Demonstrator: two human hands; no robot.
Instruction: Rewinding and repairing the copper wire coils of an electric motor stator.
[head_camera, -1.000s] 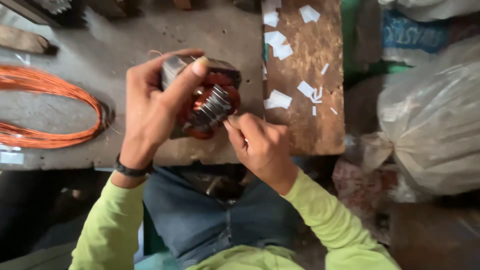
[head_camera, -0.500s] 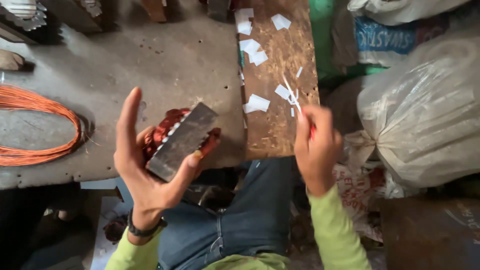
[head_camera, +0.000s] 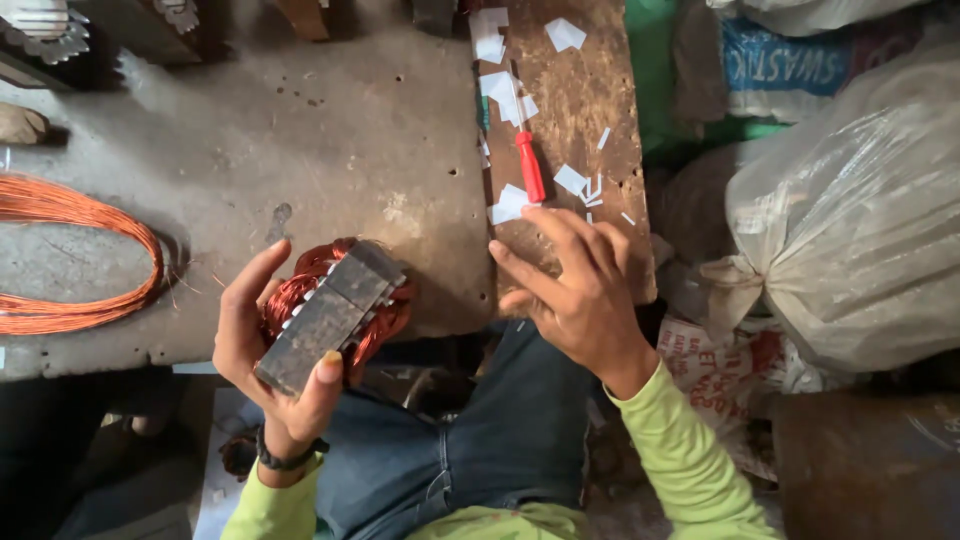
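Note:
My left hand (head_camera: 262, 350) grips a motor stator (head_camera: 335, 310), a dark laminated steel block with copper windings bulging at both ends, held over my lap at the bench's front edge. My right hand (head_camera: 575, 285) lies open, fingers spread, on a brown wooden board (head_camera: 590, 110), fingertips near white paper slips (head_camera: 510, 205). A red-handled screwdriver (head_camera: 528, 165) lies on the board just beyond those fingers, apart from them.
A coil of orange copper wire (head_camera: 70, 260) lies on the grey bench (head_camera: 330, 140) at left. More white paper pieces (head_camera: 490, 30) are scattered on the board's far end. Plastic sacks (head_camera: 850, 200) crowd the right side.
My right hand moved from holding a thin tool near the stator to the board, where the screwdriver now lies released. My left hand turned and lowered the stator.

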